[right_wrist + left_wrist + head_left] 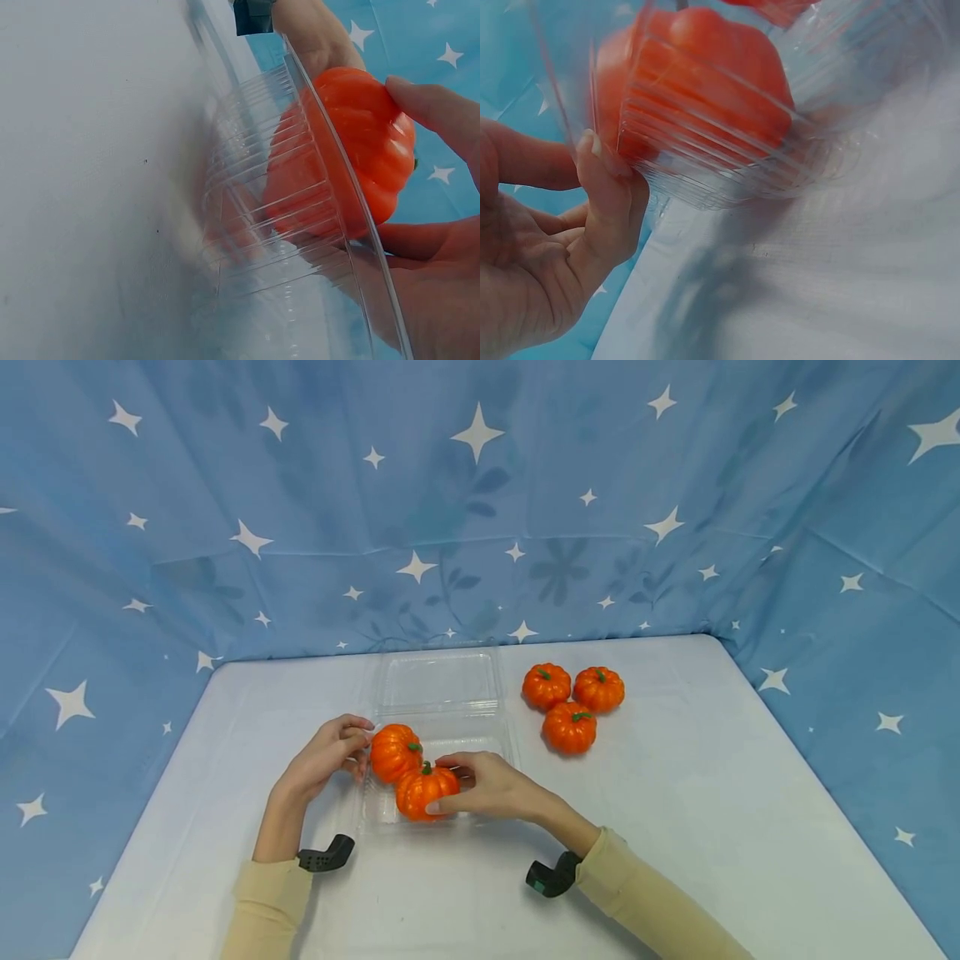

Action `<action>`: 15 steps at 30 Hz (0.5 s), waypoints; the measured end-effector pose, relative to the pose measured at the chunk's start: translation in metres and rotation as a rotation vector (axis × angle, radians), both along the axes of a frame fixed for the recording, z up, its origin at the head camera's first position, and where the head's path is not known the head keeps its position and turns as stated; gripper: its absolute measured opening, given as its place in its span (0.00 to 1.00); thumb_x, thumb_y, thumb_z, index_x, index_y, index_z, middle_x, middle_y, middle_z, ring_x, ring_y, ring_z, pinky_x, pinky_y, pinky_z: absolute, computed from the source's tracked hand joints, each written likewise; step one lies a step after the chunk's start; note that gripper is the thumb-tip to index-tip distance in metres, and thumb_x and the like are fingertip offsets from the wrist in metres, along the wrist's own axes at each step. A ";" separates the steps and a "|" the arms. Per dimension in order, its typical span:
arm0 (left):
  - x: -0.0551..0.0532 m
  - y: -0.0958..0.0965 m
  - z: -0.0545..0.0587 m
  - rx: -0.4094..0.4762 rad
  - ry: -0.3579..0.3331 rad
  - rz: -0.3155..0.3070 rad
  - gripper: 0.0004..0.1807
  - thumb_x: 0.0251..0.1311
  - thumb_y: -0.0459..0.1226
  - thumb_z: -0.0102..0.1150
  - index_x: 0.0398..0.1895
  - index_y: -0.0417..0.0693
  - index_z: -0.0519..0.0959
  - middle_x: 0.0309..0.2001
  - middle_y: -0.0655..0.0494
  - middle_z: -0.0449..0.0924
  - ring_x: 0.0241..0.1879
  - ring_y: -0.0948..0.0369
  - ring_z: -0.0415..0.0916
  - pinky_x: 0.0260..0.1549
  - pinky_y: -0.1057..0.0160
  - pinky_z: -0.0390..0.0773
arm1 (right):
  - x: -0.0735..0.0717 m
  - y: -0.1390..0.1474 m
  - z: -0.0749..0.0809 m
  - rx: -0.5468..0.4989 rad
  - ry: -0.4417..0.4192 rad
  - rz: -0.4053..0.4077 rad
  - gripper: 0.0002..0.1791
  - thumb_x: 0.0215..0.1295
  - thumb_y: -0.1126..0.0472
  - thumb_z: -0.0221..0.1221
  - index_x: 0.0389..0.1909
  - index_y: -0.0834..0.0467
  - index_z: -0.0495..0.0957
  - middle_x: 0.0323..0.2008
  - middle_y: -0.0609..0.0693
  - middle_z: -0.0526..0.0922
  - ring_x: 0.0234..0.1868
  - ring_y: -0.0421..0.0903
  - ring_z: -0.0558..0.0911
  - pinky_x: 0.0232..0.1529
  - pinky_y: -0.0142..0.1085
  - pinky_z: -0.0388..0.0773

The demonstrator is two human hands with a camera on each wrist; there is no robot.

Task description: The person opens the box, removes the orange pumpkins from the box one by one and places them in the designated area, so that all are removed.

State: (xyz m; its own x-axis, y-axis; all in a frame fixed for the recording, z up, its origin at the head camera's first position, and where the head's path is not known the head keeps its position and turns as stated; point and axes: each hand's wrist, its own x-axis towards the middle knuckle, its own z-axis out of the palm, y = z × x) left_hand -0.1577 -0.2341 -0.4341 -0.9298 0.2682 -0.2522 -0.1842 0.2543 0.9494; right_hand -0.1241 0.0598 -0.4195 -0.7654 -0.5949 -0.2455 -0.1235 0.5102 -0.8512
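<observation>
A clear plastic container (465, 822) lies with its lid (442, 681) folded back, away from the person. An orange toy pumpkin (393, 752) with a green stem sits in its left part. At the container's left side, my left hand (333, 756) pinches the rim (592, 90) between thumb and finger. My right hand (487, 785) grips a second orange pumpkin (423, 792) with the thumb in front and fingers behind. This pumpkin is low at the container's near side, against the first one. In the right wrist view, the ribbed clear wall (300, 195) partly covers the gripped pumpkin.
Three more orange pumpkins (570, 728) stand close together on the white table (697, 793), right of the container. Blue curtains (480, 510) with white stars hang behind the table and along both sides.
</observation>
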 end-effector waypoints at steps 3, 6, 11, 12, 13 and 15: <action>0.000 0.000 -0.001 -0.001 -0.005 -0.002 0.22 0.75 0.30 0.43 0.65 0.23 0.60 0.34 0.47 0.75 0.22 0.60 0.74 0.22 0.62 0.82 | 0.000 0.001 0.000 -0.021 0.002 0.010 0.39 0.59 0.45 0.70 0.68 0.59 0.75 0.65 0.52 0.79 0.63 0.48 0.79 0.66 0.45 0.78; 0.000 0.001 -0.001 0.000 -0.007 -0.001 0.21 0.75 0.30 0.44 0.65 0.23 0.61 0.34 0.47 0.75 0.22 0.60 0.74 0.22 0.62 0.82 | 0.001 0.002 0.000 -0.049 0.002 0.019 0.39 0.59 0.47 0.70 0.69 0.60 0.73 0.66 0.52 0.79 0.65 0.49 0.78 0.67 0.45 0.76; -0.001 0.000 0.001 -0.001 -0.002 0.001 0.22 0.76 0.31 0.43 0.65 0.23 0.60 0.34 0.48 0.75 0.23 0.60 0.74 0.23 0.62 0.83 | 0.002 0.004 0.002 -0.064 0.034 0.019 0.41 0.58 0.48 0.71 0.70 0.61 0.72 0.67 0.53 0.77 0.67 0.50 0.77 0.69 0.45 0.75; -0.001 0.000 0.001 -0.001 -0.003 0.001 0.22 0.76 0.31 0.43 0.65 0.23 0.60 0.33 0.48 0.75 0.23 0.60 0.74 0.23 0.62 0.83 | 0.002 0.004 0.003 -0.065 0.042 0.020 0.41 0.58 0.48 0.71 0.70 0.61 0.72 0.67 0.53 0.77 0.67 0.49 0.77 0.69 0.45 0.75; -0.001 0.000 0.001 0.000 -0.004 0.002 0.22 0.76 0.31 0.43 0.65 0.23 0.60 0.33 0.48 0.75 0.23 0.60 0.74 0.23 0.63 0.83 | 0.002 0.005 0.003 -0.068 0.050 0.019 0.41 0.58 0.48 0.71 0.70 0.61 0.71 0.67 0.53 0.77 0.67 0.50 0.77 0.69 0.45 0.75; -0.001 -0.001 0.002 0.000 -0.008 0.000 0.22 0.76 0.31 0.43 0.66 0.22 0.60 0.32 0.48 0.76 0.22 0.61 0.74 0.23 0.63 0.83 | 0.003 0.007 0.004 -0.077 0.060 0.019 0.41 0.58 0.48 0.71 0.70 0.61 0.71 0.68 0.53 0.77 0.67 0.50 0.77 0.69 0.45 0.75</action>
State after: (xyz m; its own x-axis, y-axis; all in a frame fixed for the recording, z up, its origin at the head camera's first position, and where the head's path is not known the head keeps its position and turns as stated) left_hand -0.1584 -0.2347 -0.4322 -0.9279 0.2678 -0.2595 -0.1917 0.2544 0.9479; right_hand -0.1213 0.0664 -0.4159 -0.7658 -0.6246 -0.1532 -0.1840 0.4410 -0.8785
